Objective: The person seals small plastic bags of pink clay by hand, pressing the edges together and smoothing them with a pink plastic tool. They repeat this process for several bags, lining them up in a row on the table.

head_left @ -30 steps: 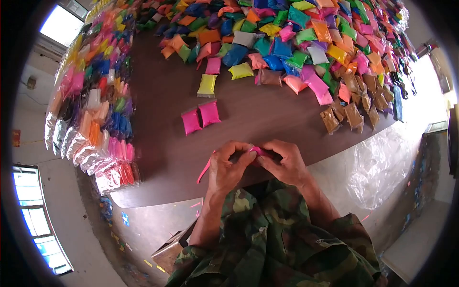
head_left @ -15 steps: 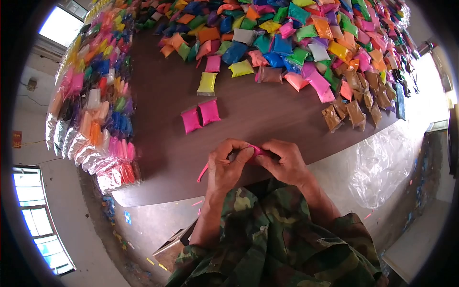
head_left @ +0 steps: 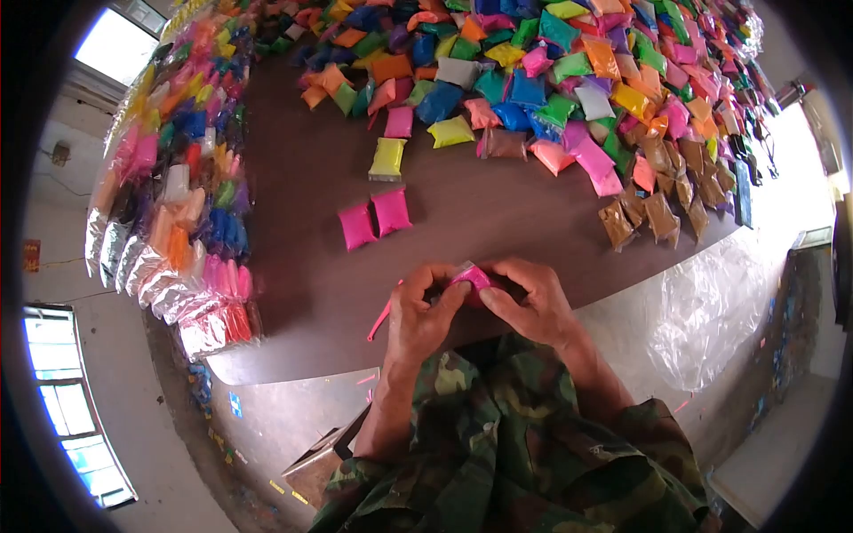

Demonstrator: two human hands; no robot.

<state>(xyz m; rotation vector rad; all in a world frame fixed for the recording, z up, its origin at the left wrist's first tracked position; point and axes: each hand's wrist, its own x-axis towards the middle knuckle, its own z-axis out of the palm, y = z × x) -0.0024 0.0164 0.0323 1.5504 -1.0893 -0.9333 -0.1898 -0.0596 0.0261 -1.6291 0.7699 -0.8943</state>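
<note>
Between my two hands is a small bright pink packet (head_left: 472, 276) with a clear edge at its top. My left hand (head_left: 418, 313) pinches its left side, thumb lying across the front. On the other side my right hand (head_left: 536, 302) grips it with thumb and bent fingers. A thin pink strip-like tool (head_left: 379, 322) sticks out from behind my left hand; its other end is hidden. Just beyond my hands, two filled pink packets (head_left: 357, 227) lie side by side on the dark table (head_left: 298, 266). Behind them is a yellow packet (head_left: 386, 158).
A large heap of multicoloured packets (head_left: 529, 89) covers the far side of the table. Brown packets (head_left: 662, 216) lie at the right. Long clear bags of coloured packets (head_left: 182, 240) line the left edge. Clear plastic sheeting (head_left: 711, 311) hangs beyond the right edge.
The pink packet has tilted up between my fingers, so more of its face and clear edge shows. My fingertips have shifted slightly; the packets on the table stay put.
</note>
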